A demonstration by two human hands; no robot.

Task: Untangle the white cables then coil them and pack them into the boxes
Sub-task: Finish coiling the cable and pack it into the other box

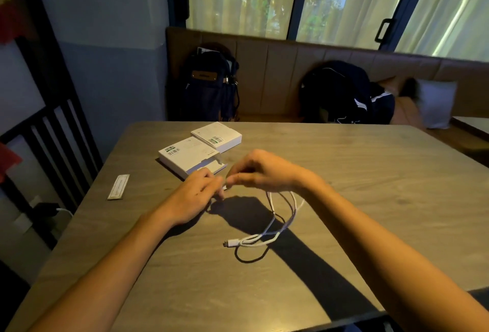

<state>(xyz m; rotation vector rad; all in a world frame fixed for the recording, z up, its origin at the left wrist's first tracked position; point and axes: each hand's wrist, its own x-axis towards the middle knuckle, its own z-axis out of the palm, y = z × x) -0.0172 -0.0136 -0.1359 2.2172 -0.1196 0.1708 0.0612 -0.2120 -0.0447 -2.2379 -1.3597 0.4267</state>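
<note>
Over the middle of the wooden desk (344, 173), the left grip (195, 194) and the right grip (264, 173) are brought together fingertip to fingertip. One small white end of the white cable (250, 240) is pinched between them. The fingers of both grips are curled round it, though motion blur hides exactly how they lie. From under the right grip several strands of the cable are hung down in loose loops to the desk. There they are gathered into a small tangle nearer than the hands, and its USB plug (232, 242) is laid flat, pointing left.

Two white boxes with green barcode labels are set on the far left part of the desk, just beside each other. The near box (189, 155) is seen with its inner tray (211, 166) slid partly out at its right end, just beyond the left grip. The far box (217, 137) is seen closed. A narrow paper slip (118, 187) is laid near the left edge.
</note>
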